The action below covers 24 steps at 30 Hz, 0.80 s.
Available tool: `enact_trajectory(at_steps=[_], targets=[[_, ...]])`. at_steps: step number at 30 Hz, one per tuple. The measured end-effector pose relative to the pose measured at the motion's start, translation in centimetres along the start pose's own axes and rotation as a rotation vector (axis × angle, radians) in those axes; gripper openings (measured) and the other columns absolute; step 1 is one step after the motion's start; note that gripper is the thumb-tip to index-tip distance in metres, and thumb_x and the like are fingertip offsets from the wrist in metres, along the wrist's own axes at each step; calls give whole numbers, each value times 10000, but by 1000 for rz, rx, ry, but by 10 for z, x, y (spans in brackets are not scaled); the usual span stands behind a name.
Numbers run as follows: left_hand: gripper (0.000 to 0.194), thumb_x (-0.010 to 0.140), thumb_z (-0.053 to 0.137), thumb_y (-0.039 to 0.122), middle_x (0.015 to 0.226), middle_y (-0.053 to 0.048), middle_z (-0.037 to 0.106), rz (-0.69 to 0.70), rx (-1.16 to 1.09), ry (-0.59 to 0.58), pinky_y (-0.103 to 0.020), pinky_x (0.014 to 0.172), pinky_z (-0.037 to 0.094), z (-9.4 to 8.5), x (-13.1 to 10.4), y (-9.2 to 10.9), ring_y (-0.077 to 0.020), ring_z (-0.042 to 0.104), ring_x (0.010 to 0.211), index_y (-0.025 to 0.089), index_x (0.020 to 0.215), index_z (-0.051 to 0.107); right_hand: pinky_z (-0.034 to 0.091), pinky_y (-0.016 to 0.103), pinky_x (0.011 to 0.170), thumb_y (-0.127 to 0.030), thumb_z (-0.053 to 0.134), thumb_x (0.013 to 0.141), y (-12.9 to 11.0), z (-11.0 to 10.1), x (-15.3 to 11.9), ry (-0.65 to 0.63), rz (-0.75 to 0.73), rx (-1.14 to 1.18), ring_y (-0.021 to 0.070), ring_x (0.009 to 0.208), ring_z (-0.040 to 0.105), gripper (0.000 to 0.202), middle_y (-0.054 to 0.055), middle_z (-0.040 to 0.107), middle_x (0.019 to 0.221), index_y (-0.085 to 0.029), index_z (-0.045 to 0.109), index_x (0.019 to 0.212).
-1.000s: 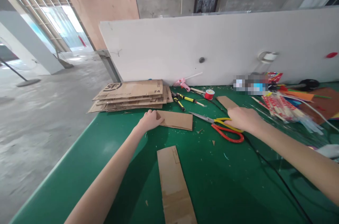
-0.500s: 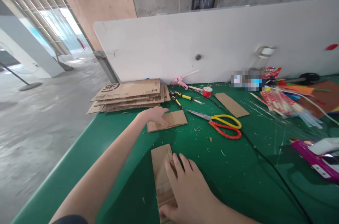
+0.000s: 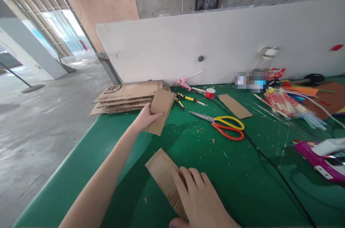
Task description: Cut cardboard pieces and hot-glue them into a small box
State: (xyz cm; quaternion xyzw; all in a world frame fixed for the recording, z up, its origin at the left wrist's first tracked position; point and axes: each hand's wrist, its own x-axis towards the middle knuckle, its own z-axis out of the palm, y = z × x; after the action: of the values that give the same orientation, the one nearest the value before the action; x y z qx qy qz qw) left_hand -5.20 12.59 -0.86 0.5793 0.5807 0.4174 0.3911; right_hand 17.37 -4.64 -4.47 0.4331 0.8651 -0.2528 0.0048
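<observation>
My left hand (image 3: 149,116) grips a rectangular cardboard piece (image 3: 162,107), thumb on its face, raised and tilted beside the cardboard stack. Near the front edge, my right hand (image 3: 198,194) is closed over a longer brown cardboard strip (image 3: 161,170), which lies slanted on the green table; its lower end is hidden under the hand. Scissors (image 3: 211,118) with one yellow and one red handle lie right of the left hand's piece, blades pointing left. Another cardboard rectangle (image 3: 235,106) lies behind them.
Flattened cardboard boxes (image 3: 129,93) are stacked at the back left of the green table (image 3: 107,156). A pink glue gun (image 3: 183,83), yellow-black tools (image 3: 187,97) and a red spool (image 3: 210,93) sit along the back. At right are packaged sticks (image 3: 283,102), a purple device (image 3: 318,159) and a black cable (image 3: 275,167).
My left hand has picked up the cardboard piece from the table and turned it more upright. The strip under my right hand has rotated, its far end swinging left.
</observation>
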Motion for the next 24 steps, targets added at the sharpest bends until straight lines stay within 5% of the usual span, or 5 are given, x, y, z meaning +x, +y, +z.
enact_trajectory(at_steps=[5, 13, 16, 19, 24], targets=[[543, 635, 812, 378, 1096, -92, 680, -54, -431, 118, -401, 786, 558, 5, -17, -11, -266, 664, 947, 201, 1075, 549, 403, 592, 928, -292, 616, 636, 17, -14, -11, 90, -47, 180, 395, 1144, 479, 760, 166, 542, 1316, -209, 474, 1378], [424, 641, 750, 302, 1015, -47, 699, -144, -551, 210, -391, 795, 557, 2, -22, -33, -242, 680, 906, 221, 1003, 544, 510, 456, 882, -465, 391, 838, 91, -86, -20, 302, 75, 1241, 312, 1157, 568, 570, 144, 549, 1324, -235, 405, 1360], [433, 626, 749, 272, 988, -46, 698, -163, -567, 207, -359, 779, 555, 7, -24, -35, -222, 679, 873, 206, 1002, 546, 519, 442, 858, -524, 519, 827, 116, -106, -6, 552, 179, 856, 325, 1119, 582, 588, 149, 567, 1291, -228, 440, 1330], [439, 640, 746, 251, 983, -51, 698, -178, -558, 180, -335, 743, 558, 13, -28, -33, -208, 677, 835, 196, 1028, 547, 455, 526, 912, -491, 585, 786, 158, -128, 10, 849, 338, 57, 402, 1146, 528, 630, 199, 555, 1284, -151, 481, 1306], [445, 671, 732, 223, 1025, -78, 693, -177, -535, 100, -327, 720, 556, 21, -32, -31, -211, 679, 828, 183, 1064, 528, 447, 495, 887, -465, 524, 836, 241, -160, 34, 713, 521, -480, 429, 1166, 500, 626, 231, 554, 1284, -91, 455, 1333]])
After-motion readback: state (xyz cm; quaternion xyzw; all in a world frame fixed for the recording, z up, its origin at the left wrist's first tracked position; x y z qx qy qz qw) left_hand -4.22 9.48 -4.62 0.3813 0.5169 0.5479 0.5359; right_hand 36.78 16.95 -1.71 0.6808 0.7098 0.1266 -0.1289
